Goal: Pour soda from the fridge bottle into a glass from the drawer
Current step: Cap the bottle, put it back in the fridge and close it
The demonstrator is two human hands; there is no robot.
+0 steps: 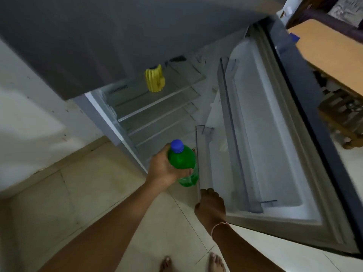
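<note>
A green soda bottle [183,163] with a blue cap is upright in my left hand [163,169], which wraps around its upper body in front of the open fridge [157,114]. My right hand [211,207] rests on the inner edge of the open fridge door [265,134], fingers curled over the end of the lower door shelf. No glass or drawer is in view.
A yellow ribbed jug [154,78] stands on the top glass shelf inside the fridge; the lower shelves look bare. A wooden table [330,54] and a chair stand behind the door at right. My bare feet [196,262] are on the tiled floor.
</note>
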